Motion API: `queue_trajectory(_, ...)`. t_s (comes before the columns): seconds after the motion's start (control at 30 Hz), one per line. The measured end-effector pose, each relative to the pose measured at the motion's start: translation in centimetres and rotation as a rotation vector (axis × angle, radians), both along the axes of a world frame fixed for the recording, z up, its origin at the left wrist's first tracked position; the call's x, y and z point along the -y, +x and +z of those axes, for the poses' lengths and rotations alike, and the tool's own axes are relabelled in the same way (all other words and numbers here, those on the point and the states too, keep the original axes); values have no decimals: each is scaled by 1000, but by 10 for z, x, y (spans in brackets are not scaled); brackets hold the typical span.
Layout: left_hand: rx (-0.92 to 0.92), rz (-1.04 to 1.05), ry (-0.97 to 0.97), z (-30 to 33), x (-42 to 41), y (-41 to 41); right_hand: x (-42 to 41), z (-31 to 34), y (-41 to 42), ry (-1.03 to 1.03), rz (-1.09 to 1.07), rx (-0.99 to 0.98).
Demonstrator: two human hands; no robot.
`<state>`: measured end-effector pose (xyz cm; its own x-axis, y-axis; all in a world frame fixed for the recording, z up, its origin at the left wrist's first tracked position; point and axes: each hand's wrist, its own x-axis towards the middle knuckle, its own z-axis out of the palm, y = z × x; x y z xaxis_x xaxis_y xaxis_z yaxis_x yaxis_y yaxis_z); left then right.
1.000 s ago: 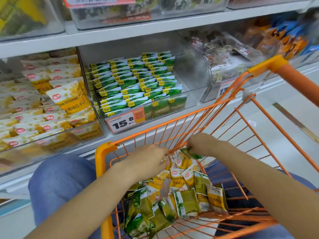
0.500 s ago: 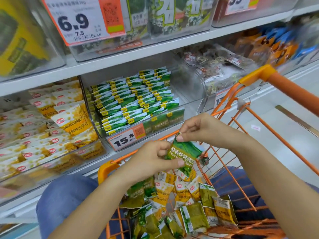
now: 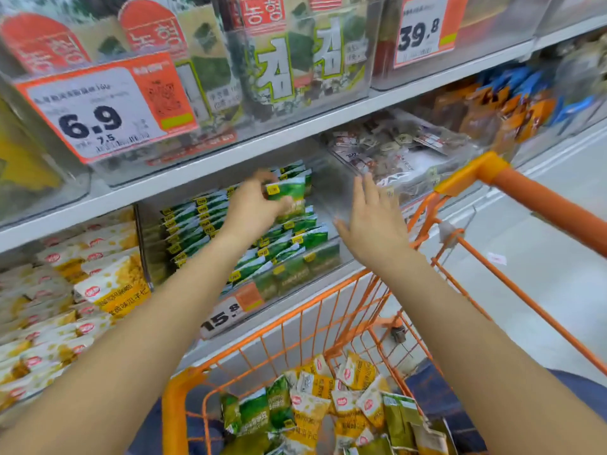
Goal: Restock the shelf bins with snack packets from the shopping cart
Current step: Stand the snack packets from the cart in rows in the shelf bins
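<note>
A green packet (image 3: pixel 285 189) is pinched by the curled fingers of the left hand (image 3: pixel 253 205) over the rows in the clear bin (image 3: pixel 323 257). Beside it, the right hand (image 3: pixel 374 224) is held flat, fingers spread, grasping nothing. Below both, more packets (image 3: pixel 315 405) lie in the orange cart (image 3: pixel 331 293).

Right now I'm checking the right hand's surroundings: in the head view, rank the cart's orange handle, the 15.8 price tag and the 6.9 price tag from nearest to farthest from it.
From the right hand:
1. Orange handle, to its right on the cart.
2. 15.8 price tag, lower left on the front of the green packets' bin.
3. 6.9 price tag, far upper left on the shelf above.
</note>
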<state>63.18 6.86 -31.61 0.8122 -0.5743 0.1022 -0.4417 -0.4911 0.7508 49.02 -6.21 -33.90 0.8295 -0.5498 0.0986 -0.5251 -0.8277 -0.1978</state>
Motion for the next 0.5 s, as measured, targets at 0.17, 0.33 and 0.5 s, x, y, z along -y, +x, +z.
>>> queue_trajectory(0.17, -57, 133, 42, -7, 57, 48, -4, -12, 0, -37, -5, 11)
queue_trajectory(0.33, -9, 208, 54, -28, 90, 69, -3, -13, 1, -6, 10, 17)
queue_trajectory(0.5, 234, 212, 207, -39, 93, 81, 0, -16, 2, -13, 17, 41)
